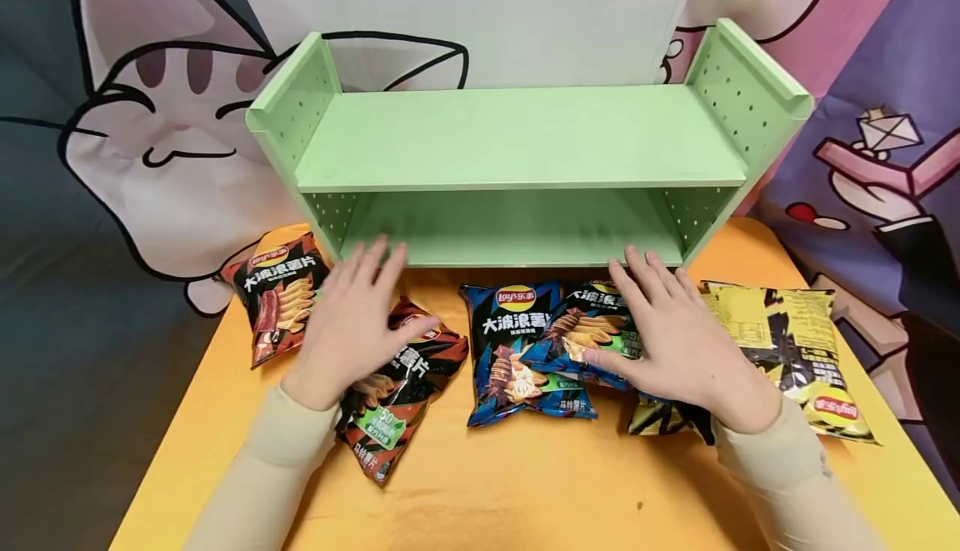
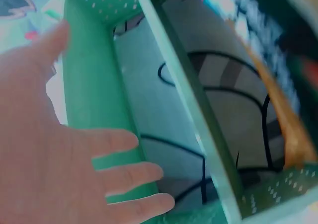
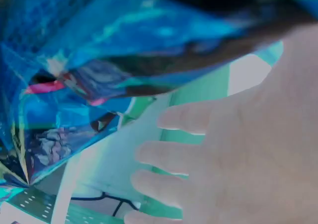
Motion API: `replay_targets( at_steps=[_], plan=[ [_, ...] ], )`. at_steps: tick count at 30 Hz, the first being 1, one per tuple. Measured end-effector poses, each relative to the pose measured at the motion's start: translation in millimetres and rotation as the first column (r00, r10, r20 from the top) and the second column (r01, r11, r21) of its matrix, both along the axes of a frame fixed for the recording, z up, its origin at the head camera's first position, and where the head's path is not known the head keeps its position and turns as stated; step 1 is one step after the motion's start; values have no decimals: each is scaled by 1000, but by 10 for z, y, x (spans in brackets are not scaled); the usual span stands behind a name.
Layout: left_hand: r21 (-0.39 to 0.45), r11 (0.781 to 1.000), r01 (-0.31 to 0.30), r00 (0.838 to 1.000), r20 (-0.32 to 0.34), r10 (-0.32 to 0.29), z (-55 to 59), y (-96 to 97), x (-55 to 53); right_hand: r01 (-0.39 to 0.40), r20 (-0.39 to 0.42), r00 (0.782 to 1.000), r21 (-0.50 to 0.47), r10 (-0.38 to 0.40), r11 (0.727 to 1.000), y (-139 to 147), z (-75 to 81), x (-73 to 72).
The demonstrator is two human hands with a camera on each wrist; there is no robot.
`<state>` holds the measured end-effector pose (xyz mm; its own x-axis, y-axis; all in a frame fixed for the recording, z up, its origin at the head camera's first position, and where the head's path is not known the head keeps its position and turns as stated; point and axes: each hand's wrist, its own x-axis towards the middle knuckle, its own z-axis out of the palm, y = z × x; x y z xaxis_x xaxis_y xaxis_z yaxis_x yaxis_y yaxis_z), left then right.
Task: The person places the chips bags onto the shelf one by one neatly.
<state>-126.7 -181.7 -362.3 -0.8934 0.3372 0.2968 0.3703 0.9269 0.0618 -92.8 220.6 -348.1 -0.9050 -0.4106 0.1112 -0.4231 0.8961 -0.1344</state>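
Observation:
My left hand point(image 1: 348, 334) hovers with straight, spread fingers between two red-and-black chip bags, one at the far left point(image 1: 279, 305) and one lying slantwise point(image 1: 405, 401), partly covered by the hand. My right hand point(image 1: 675, 338), fingers likewise spread, is over the right part of a blue chip bag point(image 1: 573, 334). That bag overlaps another blue chip bag point(image 1: 495, 359). Under the right wrist a black-and-gold chip bag point(image 1: 660, 418) peeks out, mostly hidden. In the wrist views neither the left hand point(image 2: 54, 159) nor the right hand point(image 3: 238, 149) grips anything; whether the right touches the bag I cannot tell.
A light green two-level shelf point(image 1: 517, 138) with perforated side panels stands at the back of the yellow-orange table point(image 1: 525, 484). Right of my right hand lies a gold chip bag point(image 1: 802, 351), back side up. Cartoon-printed cloth point(image 1: 172, 142) hangs behind.

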Motion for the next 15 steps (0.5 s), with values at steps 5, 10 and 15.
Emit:
replay_targets(
  at_steps=[5, 10, 15],
  plan=[
    [172, 984, -34, 982, -179, 65, 79, -230, -85, -92, -106, 990, 1, 91, 996, 0, -35, 117],
    [373, 928, -13, 916, -367, 161, 99, -426, -206, -120, -119, 986, 9, 120, 993, -6, -107, 227],
    [529, 849, -6, 889, -385, 246, 102, -591, -325, -134, -135, 981, 34, 137, 990, -22, -211, 290]
  ],
)
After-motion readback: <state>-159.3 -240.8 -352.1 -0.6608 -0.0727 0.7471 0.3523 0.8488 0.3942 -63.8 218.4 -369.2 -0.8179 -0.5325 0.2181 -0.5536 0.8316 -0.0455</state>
